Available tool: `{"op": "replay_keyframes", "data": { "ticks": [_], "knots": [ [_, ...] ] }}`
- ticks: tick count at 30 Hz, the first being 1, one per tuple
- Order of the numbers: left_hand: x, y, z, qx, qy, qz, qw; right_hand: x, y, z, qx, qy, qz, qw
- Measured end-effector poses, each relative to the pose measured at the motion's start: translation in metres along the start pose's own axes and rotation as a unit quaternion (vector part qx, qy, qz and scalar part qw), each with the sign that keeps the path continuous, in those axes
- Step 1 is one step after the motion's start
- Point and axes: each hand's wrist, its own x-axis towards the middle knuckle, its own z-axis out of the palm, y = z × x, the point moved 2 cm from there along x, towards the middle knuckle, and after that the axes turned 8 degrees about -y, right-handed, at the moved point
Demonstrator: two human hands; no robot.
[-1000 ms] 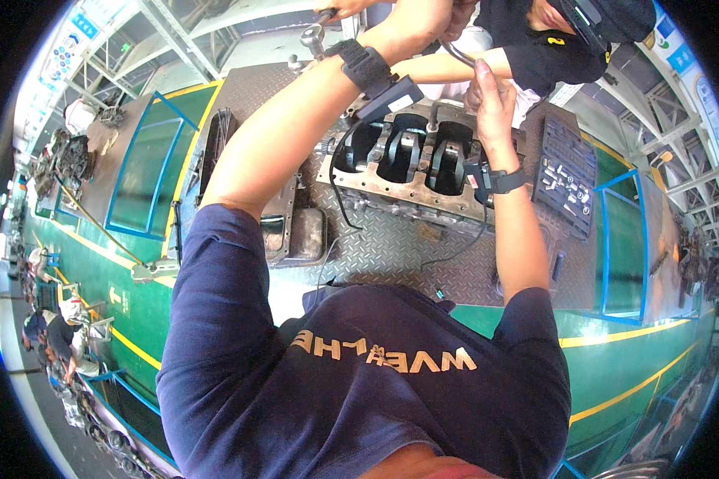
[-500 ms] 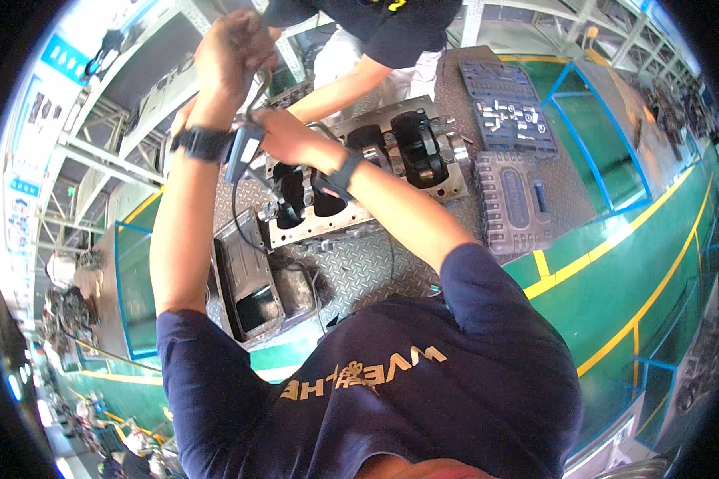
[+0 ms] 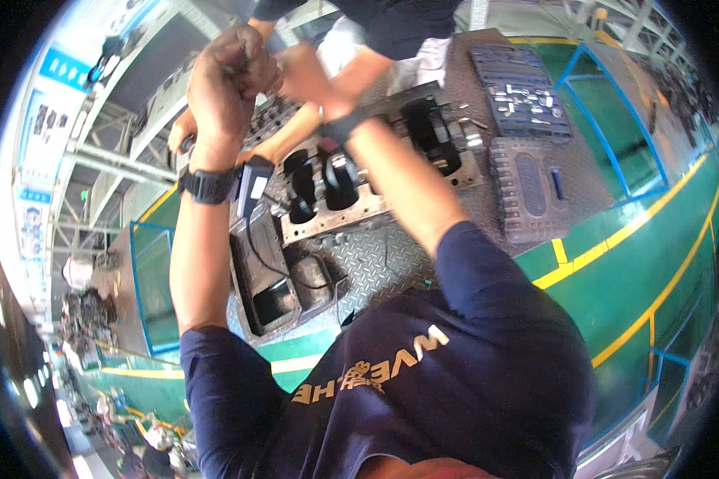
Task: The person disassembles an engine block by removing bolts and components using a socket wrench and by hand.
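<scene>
1. Engine block point(image 3: 375, 172), a grey metal casting with dark rounded openings along its upper face, lay on the diamond-plate desk point(image 3: 375, 263) directly below both raised hands.
2. Left hand point(image 3: 228, 80) was lifted high above the block, fingers curled into a tight fist; whatever it gripped was hidden inside the fist. A black wristwatch point(image 3: 206, 185) circled that wrist, and the forearm ran almost straight up from the dark blue sleeve.
3. Right hand point(image 3: 311, 76) was raised just beside the left, the forearm crossing diagonally over the block; motion blur left it unclear whether the fingers were closed or held anything. A dark band point(image 3: 345, 126) sat at its wrist.
4. Block surface appeared dull and oily, its openings shadowed black, its long edge tilted across the view.
5. Dark oil pan point(image 3: 268, 279) rested on the desk just beside the near end of the block.
6. Grey tool case point(image 3: 535, 188) lay to the right of the block; an open socket set tray point(image 3: 519, 92) lay beyond it.
7. Another person's arm point(image 3: 295, 128) reached toward the block from the far side.
</scene>
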Motion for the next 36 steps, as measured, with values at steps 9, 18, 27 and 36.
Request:
{"op": "replay_keyframes", "data": {
  "ticks": [9, 18, 27, 36],
  "knots": [
    [0.005, -0.01, 0.016, -0.018, -0.021, 0.03, 0.999, -0.027, -0.015, 0.076, 0.112, 0.069, -0.048, 0.99],
    [-0.009, -0.007, -0.017, -0.041, 0.09, 0.009, 0.995, -0.088, -0.077, 0.016, 0.191, -0.044, 0.114, 0.974],
    [-0.001, -0.044, 0.009, 0.357, 0.142, 0.273, 0.882, -0.066, -0.017, -0.011, 0.08, 0.005, 0.216, 0.973],
    [-0.023, -0.074, 0.043, 0.268, 0.064, 0.281, 0.919, -0.105, -0.059, 0.041, 0.091, -0.086, 0.199, 0.972]
  ]
}}
